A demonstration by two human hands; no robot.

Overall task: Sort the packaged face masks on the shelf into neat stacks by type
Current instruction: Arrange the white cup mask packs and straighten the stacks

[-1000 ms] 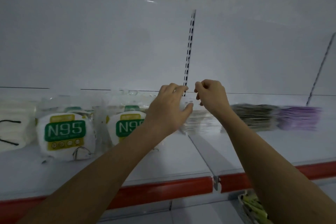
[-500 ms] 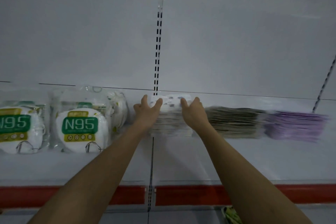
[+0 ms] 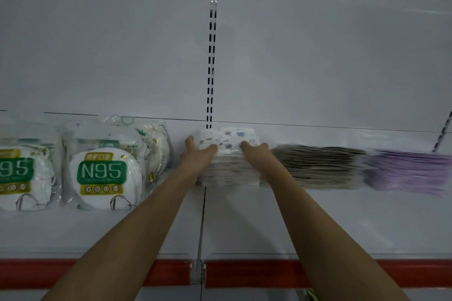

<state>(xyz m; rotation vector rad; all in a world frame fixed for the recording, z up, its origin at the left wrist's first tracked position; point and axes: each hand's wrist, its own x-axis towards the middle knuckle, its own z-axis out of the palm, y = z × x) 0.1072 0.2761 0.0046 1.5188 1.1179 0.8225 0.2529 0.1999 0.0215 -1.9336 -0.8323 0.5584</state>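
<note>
A stack of white patterned mask packs [image 3: 230, 139] stands at the back of the white shelf [image 3: 244, 222], in the middle. My left hand [image 3: 198, 156] presses its left side and my right hand [image 3: 256, 154] its right side, thumbs on the top pack. To the right lie a beige stack [image 3: 318, 166] and then a purple stack [image 3: 411, 171], both blurred. To the left stand bagged N95 masks [image 3: 105, 173], with another N95 bag [image 3: 22, 178] at the frame's left edge.
The shelf has a red front strip [image 3: 256, 273] and a slotted upright [image 3: 211, 61] on the white back panel. A seam [image 3: 203, 215] splits the shelf in the middle. Something green and yellow [image 3: 310, 294] shows below the shelf.
Both hands dropped from above the patterned stack to clasp its two sides. The view swung right and then closed in on the stack.
</note>
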